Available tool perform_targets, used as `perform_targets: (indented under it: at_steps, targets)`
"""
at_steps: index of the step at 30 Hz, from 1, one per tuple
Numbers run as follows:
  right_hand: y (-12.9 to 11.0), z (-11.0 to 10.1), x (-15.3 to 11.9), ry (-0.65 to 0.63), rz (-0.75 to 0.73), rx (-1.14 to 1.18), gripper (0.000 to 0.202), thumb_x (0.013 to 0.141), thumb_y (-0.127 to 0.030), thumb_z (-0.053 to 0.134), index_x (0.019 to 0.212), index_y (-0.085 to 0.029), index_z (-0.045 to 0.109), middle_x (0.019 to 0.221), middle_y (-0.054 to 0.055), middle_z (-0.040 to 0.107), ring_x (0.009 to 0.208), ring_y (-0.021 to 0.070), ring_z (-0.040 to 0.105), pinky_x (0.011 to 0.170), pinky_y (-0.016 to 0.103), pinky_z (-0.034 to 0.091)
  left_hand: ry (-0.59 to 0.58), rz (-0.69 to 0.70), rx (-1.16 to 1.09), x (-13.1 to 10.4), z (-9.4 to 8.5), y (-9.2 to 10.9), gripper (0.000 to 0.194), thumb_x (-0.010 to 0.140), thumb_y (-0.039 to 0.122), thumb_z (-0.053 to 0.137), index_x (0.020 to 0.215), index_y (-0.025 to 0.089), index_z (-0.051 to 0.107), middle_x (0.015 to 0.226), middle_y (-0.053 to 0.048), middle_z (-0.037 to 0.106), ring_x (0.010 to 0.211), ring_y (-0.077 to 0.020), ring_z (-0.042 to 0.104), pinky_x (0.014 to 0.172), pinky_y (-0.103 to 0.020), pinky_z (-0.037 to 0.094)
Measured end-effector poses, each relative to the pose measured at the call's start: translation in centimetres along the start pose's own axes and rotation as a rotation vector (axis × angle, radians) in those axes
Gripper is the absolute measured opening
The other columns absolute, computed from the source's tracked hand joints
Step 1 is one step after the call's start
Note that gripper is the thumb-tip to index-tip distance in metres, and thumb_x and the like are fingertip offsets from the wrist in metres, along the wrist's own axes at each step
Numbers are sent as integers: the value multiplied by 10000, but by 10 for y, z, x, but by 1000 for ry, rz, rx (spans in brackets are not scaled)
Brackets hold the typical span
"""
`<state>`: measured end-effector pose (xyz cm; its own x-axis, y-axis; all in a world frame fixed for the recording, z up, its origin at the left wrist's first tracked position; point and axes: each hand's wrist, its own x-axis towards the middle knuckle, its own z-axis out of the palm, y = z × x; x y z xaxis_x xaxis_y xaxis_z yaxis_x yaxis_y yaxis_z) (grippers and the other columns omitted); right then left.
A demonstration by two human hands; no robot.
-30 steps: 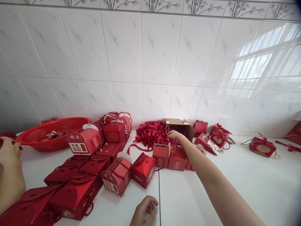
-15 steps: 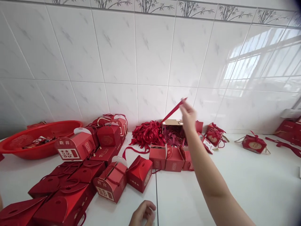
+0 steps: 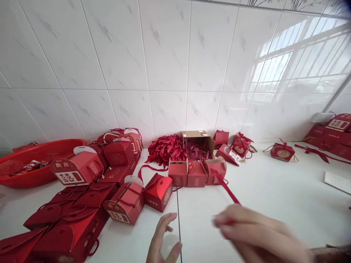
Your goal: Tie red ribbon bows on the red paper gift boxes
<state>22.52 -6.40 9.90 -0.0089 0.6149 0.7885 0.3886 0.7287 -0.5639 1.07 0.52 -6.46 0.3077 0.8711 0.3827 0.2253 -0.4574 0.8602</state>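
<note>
A strip of red ribbon (image 3: 229, 190) trails up and back from my right hand (image 3: 255, 230), whose fingers are pinched on it above the front of the table. Motion blurs this hand. My left hand (image 3: 162, 239) is low in the middle, fingers and thumb apart, holding nothing. In front of it stand a red box (image 3: 158, 193) with a closed scalloped top and a lighter red box (image 3: 126, 202) with a cord handle. Farther back, a pile of red ribbons (image 3: 166, 150) lies beside an open cardboard box (image 3: 196, 134) with darker ribbon strips inside.
Several red gift boxes (image 3: 74, 233) are stacked along the left, near a red plastic basin (image 3: 41, 179). A short row of boxes (image 3: 196, 175) stands before the cardboard box. Small tied boxes (image 3: 282, 151) and a white slab (image 3: 338, 181) are on the right. A tiled wall closes the back.
My right hand has come down and toward me from above the cardboard box, bringing the ribbon. My left hand has spread its fingers. The view has shifted to the right and down.
</note>
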Motion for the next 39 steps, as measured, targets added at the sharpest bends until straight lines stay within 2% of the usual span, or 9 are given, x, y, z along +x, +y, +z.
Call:
perform_targets:
  at_steps: [3, 6, 8, 10, 16, 19, 25, 33, 39]
  targets:
    - [9, 27, -12, -340, 265, 123, 503, 897, -122, 564, 1331, -369, 509, 917, -8, 742, 772, 142, 700, 710, 218, 576, 190, 135, 198, 11, -9, 20, 512, 871, 371, 553, 1350, 273, 403, 1353, -111, 483, 1260, -281, 455, 1008, -444, 434]
    - [32, 44, -25, -339, 549, 256, 337, 872, -203, 606, 1197, -290, 632, 843, 8, 740, 683, 145, 690, 658, 228, 571, 464, 190, 462, 37, -20, 22, 478, 845, 311, 599, 1285, 211, 440, 1238, -140, 527, 1197, -294, 483, 1004, -493, 423]
    - [49, 48, -33, -273, 621, 304, 142, 852, -272, 635, 936, -222, 739, 781, 37, 723, 642, 149, 671, 636, 240, 555, 454, 188, 569, 57, -26, 14, 479, 858, 317, 575, 1288, 166, 426, 1228, -162, 533, 1192, -298, 489, 991, -490, 444]
    - [61, 50, -39, -223, 661, 333, 176, 846, -331, 642, 840, -197, 755, 775, 58, 703, 645, 151, 650, 640, 256, 538, 388, 189, 662, 75, -29, 3, 454, 876, 323, 531, 1276, 135, 425, 1241, -181, 538, 1216, -304, 479, 1000, -488, 444]
    - [72, 54, -44, -162, 807, 403, 336, 882, -461, 567, 1010, -172, 680, 780, 51, 649, 671, 144, 593, 669, 282, 498, 351, 86, 820, 105, -27, -15, 173, 872, 310, 489, 840, 150, 549, 1374, -259, 443, 1374, -434, 265, 1081, -685, 159]
    - [75, 55, -44, -129, 817, 415, 371, 897, -493, 531, 1098, -183, 569, 719, 12, 611, 641, 138, 568, 655, 284, 470, 261, 18, 825, 111, -29, -10, 191, 891, 287, 440, 739, 186, 495, 1363, -226, 489, 1375, -412, 296, 1079, -707, 102]
    - [81, 65, -44, -49, 824, 514, 332, 886, -501, 549, 969, -220, 394, 612, -62, 519, 619, 128, 524, 628, 267, 413, 108, 21, 755, 90, -31, 19, 231, 936, 308, 347, 764, 219, 474, 1135, -121, 647, 1134, -270, 585, 890, -446, 501]
    - [81, 79, -45, -139, 878, 616, 347, 871, -442, 577, 888, -232, 301, 575, -66, 575, 533, 109, 471, 545, 237, 312, 61, 23, 687, 30, -13, 55, 175, 912, 321, 453, 829, 215, 565, 1163, -115, 593, 1179, -295, 519, 915, -493, 472]
    - [81, 73, -51, -220, 952, 641, 387, 820, -455, 622, 900, -236, 313, 547, -91, 522, 512, 108, 455, 519, 219, 287, -14, 2, 645, 8, -11, 71, 129, 891, 276, 481, 920, 259, 605, 1300, -92, 508, 1255, -306, 433, 966, -554, 423]
